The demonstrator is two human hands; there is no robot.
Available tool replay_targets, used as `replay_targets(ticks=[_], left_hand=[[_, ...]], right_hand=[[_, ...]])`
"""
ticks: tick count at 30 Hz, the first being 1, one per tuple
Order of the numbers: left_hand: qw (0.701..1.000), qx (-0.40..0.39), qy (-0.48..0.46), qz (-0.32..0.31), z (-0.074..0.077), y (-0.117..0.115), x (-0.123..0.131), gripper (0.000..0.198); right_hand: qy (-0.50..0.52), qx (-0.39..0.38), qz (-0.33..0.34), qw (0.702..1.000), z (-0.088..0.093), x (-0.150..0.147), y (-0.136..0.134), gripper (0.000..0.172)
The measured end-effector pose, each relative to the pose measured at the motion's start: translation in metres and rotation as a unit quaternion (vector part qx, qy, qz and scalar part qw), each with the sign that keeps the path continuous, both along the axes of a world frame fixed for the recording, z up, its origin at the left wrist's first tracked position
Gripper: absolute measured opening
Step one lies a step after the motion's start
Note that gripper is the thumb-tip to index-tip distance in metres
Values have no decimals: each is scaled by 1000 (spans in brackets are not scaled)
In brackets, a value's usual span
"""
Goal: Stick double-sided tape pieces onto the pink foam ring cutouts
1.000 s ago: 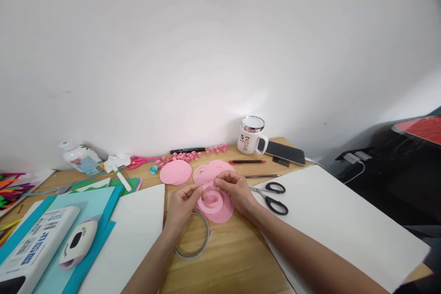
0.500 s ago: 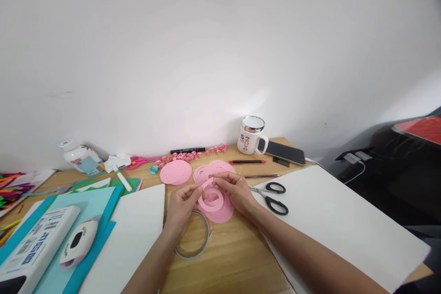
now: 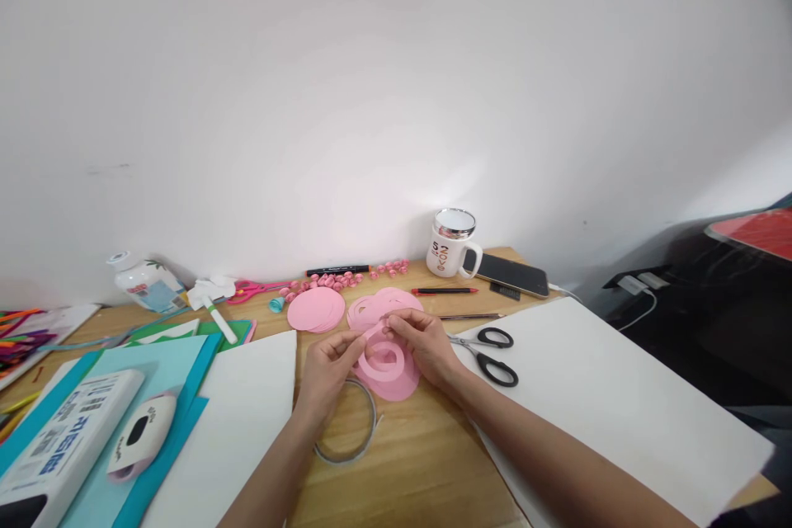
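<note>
Between my two hands is a pink paper spiral strip, its upper end pinched in the fingertips. My left hand holds it from the left, thumb and index finger closed. From the right, my right hand pinches the same end, with its fingers bent. Beneath the strip lie pink paper pieces on the table. Just behind my hands are pink paper circles and more cut pink paper. A tape roll lies below my left hand.
Black-handled scissors lie right of my right hand on white sheets. A mug, a phone and small pink paper rolls sit near the wall. At left are teal sheets with a white device.
My right fingertips have shifted slightly to the right along the strip's upper end. The strip hangs a little differently, and my left hand is nearly still.
</note>
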State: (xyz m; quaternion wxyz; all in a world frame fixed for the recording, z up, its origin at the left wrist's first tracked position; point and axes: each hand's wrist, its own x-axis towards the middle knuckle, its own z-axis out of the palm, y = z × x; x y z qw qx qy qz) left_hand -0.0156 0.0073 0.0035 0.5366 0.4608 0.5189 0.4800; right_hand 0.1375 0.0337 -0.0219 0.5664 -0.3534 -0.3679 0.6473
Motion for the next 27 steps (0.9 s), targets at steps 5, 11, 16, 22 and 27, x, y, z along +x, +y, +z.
replay_targets(ticks=[5,11,16,22,27], left_hand=[[1000,9,3,2,0,0,0,22],[1000,8,11,-16,2,-1,0,21],[1000,3,18,-13,2,-1,0,22],[1000,5,4,2,1,-1,0,23],[1000,11,10,-7,3,-2,1,22]], right_hand=[[24,-10,21,999,-3,0,0,24],[9,-4,5,1000,-5,0,1,20],[-21,8,-10,1000,-2,0,1,19],[11,-1,22,1000,-2,0,0,23],[8,-5,16,1000,-4,1,0,21]])
